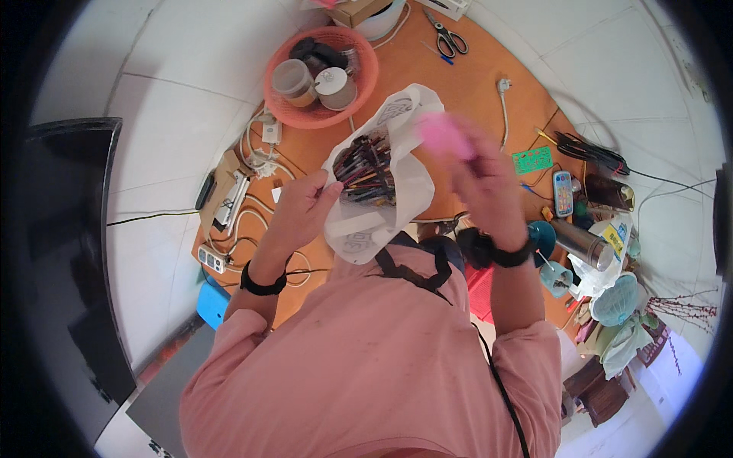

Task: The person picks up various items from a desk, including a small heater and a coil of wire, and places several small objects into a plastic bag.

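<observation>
A white bag (417, 177) with dark printing stands open before me, its mouth facing up. Many thin, dark and coloured stick-like pieces (363, 172) lie inside it; what they are exactly cannot be told. My left hand (306, 206) pinches the bag's left rim between thumb and fingers. At the bag's right side is my right hand (481, 166), blurred, with a bright pink object (445, 136) at its fingers. The pink object is too blurred to name, and it overlaps the bag's right rim in the view. Both wrists wear black bands.
An orange-pink plastic basket (272, 103) with jars stands at the back left of the orange table (395, 63). Scissors (446, 39) lie at the back. Cables and a power strip (212, 259) are at left. A green board (532, 160), toy phone (563, 193) and metal flask (584, 245) sit at right.
</observation>
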A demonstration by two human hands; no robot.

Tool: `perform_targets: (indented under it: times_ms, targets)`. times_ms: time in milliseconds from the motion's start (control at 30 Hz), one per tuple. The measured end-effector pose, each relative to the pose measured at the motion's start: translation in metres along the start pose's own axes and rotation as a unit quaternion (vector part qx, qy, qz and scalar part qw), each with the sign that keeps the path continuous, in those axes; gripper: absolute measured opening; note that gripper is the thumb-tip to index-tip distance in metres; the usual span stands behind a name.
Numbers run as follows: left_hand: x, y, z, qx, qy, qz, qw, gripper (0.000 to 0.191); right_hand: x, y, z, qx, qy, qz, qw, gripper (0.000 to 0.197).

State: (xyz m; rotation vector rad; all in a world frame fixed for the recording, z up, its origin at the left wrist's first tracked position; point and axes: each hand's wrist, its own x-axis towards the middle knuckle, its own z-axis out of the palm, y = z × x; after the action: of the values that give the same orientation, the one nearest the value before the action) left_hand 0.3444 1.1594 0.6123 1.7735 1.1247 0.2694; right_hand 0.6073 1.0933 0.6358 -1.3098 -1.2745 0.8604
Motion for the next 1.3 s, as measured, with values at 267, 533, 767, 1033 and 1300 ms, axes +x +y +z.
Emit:
perform_targets:
  times_ms: [267,533,767,1033,1300]
  targets:
    - [0.008,0.011,0.004,-0.17,0.177,0.03,0.969,0.017,-0.034,-0.001,0.034,-0.239,-0.115,0.049,0.963,0.047]
    - [0.064,0.087,0.019,-0.318,0.244,0.137,0.906,0.016,-0.136,-0.003,-0.078,-0.171,0.079,0.07,0.98,0.038]
    - [0.145,0.166,0.002,-0.482,0.161,0.189,0.84,0.025,-0.303,0.046,-0.172,0.01,0.307,0.271,0.912,0.027]
    - [0.234,0.13,0.031,-0.527,0.106,0.113,0.836,0.032,-0.453,0.092,-0.342,0.145,0.681,0.227,0.681,0.011]
    - [0.178,0.156,0.09,-0.528,0.212,0.002,0.823,0.039,-0.444,0.158,-0.501,0.171,0.743,0.239,0.601,0.037]
